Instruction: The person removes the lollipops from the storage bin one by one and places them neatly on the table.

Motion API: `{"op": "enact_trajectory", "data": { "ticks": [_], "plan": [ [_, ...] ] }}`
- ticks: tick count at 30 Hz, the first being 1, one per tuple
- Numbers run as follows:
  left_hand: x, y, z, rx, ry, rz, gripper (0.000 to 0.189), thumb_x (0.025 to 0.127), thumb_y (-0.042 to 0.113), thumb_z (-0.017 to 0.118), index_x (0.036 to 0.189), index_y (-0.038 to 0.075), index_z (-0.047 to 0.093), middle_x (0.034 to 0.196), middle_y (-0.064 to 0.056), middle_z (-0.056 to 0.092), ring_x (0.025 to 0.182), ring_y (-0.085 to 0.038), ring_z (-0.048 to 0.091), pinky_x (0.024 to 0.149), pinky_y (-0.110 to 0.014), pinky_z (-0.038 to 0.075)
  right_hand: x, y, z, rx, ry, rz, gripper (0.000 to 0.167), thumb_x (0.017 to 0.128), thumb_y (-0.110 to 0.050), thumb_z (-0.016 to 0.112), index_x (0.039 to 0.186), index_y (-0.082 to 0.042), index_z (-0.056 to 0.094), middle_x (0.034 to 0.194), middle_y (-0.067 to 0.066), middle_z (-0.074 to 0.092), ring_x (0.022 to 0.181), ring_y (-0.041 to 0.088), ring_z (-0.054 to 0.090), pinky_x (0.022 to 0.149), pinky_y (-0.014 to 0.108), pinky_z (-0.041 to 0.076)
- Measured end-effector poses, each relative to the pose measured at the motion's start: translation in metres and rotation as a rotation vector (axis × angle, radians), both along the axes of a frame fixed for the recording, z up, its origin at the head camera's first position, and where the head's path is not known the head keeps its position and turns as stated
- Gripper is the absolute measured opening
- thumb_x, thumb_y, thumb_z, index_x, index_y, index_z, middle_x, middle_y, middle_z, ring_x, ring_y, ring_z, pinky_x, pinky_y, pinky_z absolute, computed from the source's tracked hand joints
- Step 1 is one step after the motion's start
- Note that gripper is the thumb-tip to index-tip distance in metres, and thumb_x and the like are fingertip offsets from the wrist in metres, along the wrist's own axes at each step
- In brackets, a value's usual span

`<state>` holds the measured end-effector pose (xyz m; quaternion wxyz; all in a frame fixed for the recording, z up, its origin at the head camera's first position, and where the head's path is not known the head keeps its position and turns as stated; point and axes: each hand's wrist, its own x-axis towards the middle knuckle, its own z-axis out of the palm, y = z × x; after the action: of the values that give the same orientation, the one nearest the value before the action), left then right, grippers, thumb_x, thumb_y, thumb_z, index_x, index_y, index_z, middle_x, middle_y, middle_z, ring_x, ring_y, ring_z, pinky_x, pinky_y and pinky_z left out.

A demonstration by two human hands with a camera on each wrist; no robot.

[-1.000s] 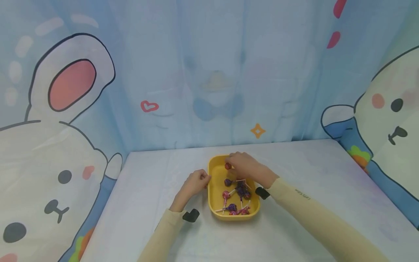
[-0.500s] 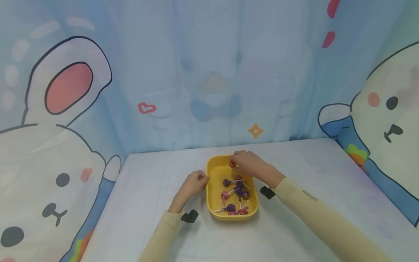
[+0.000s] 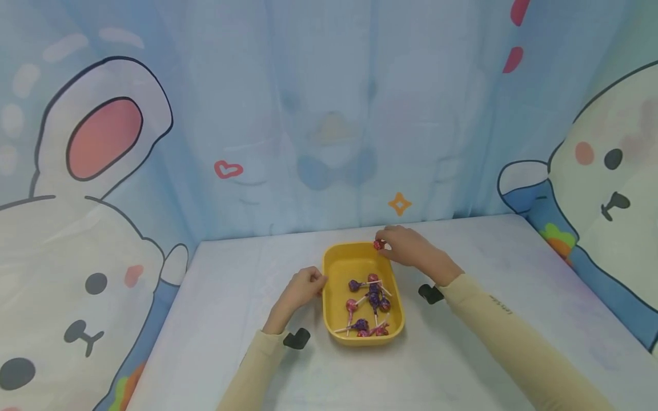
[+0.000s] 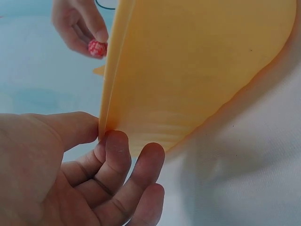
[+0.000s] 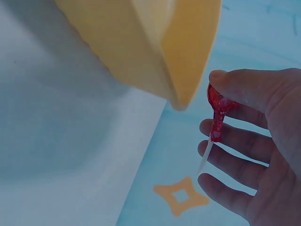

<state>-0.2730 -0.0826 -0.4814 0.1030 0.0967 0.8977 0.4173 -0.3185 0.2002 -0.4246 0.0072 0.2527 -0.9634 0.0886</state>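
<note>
A yellow tray (image 3: 333,268) stands on the table, with several purple, pink and red lollipops (image 3: 373,297) lying in its nearer part. My left hand (image 3: 303,285) pinches the tray's left rim between thumb and index finger, as the left wrist view shows, the other fingers bent beside the wall. At the far right corner of the tray, my right hand (image 3: 408,246) holds a red-wrapped lollipop (image 5: 217,106) by its candy end. Its white stick points down along the fingers in the right wrist view.
The white-covered table (image 3: 247,274) reaches back to a light blue curtain (image 3: 329,85) printed with cartoon animals. Black wrist straps (image 3: 297,339) show at both sleeves.
My right hand has moved the red lollipop from over the inside of the tray back and right to its far right corner. The left hand has kept its place on the rim.
</note>
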Motion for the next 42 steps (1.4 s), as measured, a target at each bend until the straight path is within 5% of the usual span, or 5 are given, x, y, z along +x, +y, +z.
{"op": "enact_trajectory", "data": {
  "ticks": [9,16,42],
  "plan": [
    [0.002,0.0,0.003,0.004,-0.003,-0.002,0.021,0.101,0.024,0.057,0.09,0.006,0.06,0.076,-0.003,0.064,0.068,-0.014,0.054,0.063,-0.025,0.042,-0.007,0.026,-0.006,-0.045,-0.031,-0.057,0.015,0.094,-0.018,0.071,0.104,-0.008,0.068,0.096,0.006,0.067,0.085,0.02,0.06,0.08,0.041,0.054],
    [0.002,-0.001,0.002,0.008,-0.023,0.005,0.023,0.102,0.027,0.056,0.091,0.007,0.06,0.078,-0.003,0.064,0.07,-0.014,0.056,0.063,-0.026,0.043,-0.011,0.037,-0.019,0.017,-0.123,-0.121,0.018,0.094,-0.017,0.07,0.108,-0.005,0.067,0.093,0.006,0.065,0.084,0.02,0.058,0.083,0.042,0.054],
    [0.003,-0.001,0.002,0.012,-0.03,0.013,0.023,0.103,0.028,0.056,0.092,0.007,0.059,0.08,-0.004,0.064,0.071,-0.015,0.055,0.064,-0.027,0.042,-0.011,0.038,-0.056,0.076,-0.219,-0.128,0.019,0.092,-0.017,0.072,0.106,-0.005,0.069,0.09,0.006,0.062,0.08,0.02,0.055,0.077,0.038,0.052]
  ]
}}
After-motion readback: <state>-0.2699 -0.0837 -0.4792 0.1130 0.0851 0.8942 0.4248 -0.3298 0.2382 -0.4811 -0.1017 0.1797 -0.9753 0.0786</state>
